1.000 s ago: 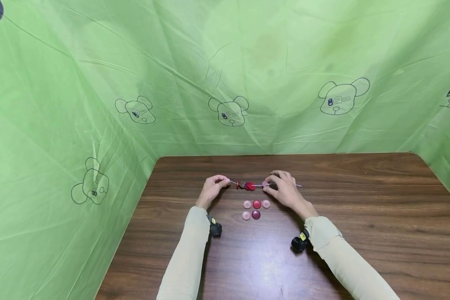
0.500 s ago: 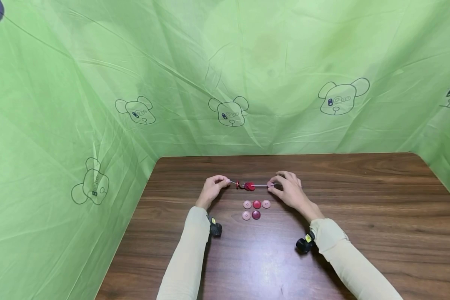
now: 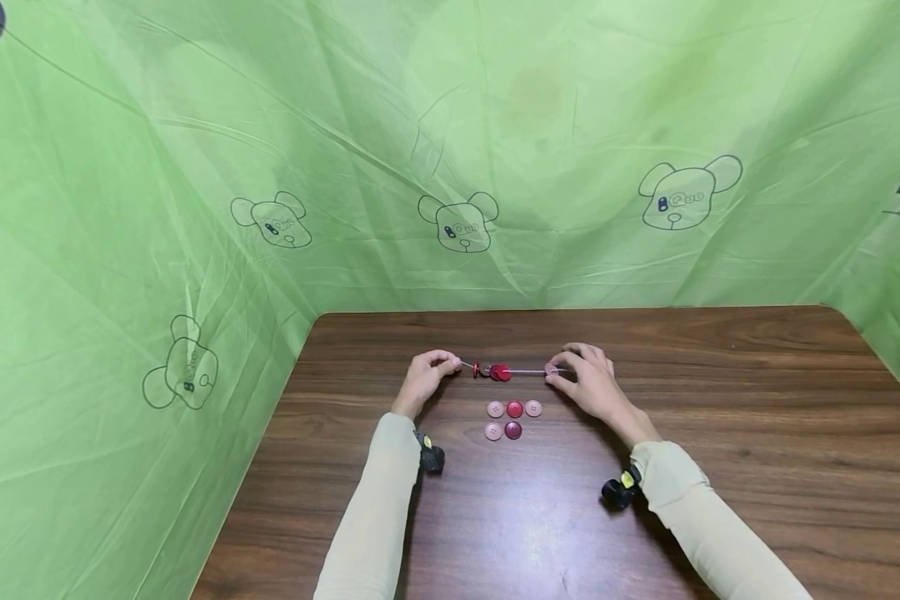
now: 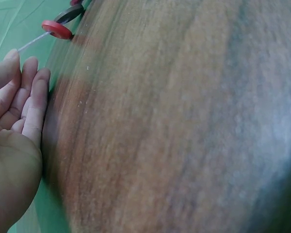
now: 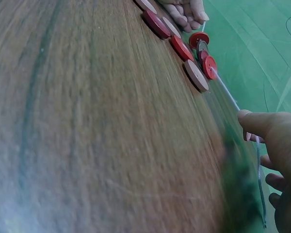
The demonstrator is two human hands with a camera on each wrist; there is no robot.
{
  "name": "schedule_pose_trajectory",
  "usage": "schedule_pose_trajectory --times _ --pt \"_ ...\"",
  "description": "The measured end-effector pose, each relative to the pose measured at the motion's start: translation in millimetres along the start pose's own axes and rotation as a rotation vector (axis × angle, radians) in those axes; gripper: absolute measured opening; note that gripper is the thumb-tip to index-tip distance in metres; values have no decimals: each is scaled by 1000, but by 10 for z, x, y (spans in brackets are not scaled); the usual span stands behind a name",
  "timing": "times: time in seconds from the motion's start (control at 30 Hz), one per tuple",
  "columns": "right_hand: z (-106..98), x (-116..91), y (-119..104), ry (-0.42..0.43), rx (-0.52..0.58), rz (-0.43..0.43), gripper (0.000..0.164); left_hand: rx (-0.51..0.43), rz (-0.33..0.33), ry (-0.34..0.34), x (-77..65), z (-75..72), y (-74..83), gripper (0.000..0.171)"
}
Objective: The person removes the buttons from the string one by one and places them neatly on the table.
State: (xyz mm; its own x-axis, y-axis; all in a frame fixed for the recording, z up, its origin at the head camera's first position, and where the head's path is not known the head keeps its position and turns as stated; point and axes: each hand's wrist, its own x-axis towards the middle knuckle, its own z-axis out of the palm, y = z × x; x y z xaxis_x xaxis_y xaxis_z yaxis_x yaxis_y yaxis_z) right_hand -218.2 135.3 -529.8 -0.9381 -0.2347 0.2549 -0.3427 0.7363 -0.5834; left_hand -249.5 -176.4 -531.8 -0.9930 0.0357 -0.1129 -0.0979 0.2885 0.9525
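Note:
A pale string (image 3: 525, 372) runs between both hands above the table. My left hand (image 3: 422, 379) pinches its left end between thumb and finger. Threaded on it are several buttons: a red one (image 4: 56, 29) nearest the left hand, a dark one (image 4: 69, 14), and another red one (image 5: 209, 67) farther along. At the right, my right hand (image 3: 588, 385) pinches a pink button (image 5: 248, 136), largely covered by the thumb, at the string. Past these fingers the loose string tail (image 5: 260, 179) hangs down. Its other fingers are loosely bent.
Nearer the person than the string, flat buttons lie in two rows: pink (image 3: 494, 409), red (image 3: 513, 409) and pink (image 3: 532, 408), then pink (image 3: 492, 431) and dark purple (image 3: 512, 430). The brown wooden table (image 3: 757, 433) meets a green curtain (image 3: 555, 125) behind.
My right hand has moved right with the pink button, away from the other threaded buttons, and more string shows between them. The left hand and flat buttons have stayed put.

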Motion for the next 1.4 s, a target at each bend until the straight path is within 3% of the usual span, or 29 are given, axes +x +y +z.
schedule_pose_trajectory --times 1.4 --pt "-199 -91 225 35 -17 35 26 5 -9 -10 -5 -1 1 13"
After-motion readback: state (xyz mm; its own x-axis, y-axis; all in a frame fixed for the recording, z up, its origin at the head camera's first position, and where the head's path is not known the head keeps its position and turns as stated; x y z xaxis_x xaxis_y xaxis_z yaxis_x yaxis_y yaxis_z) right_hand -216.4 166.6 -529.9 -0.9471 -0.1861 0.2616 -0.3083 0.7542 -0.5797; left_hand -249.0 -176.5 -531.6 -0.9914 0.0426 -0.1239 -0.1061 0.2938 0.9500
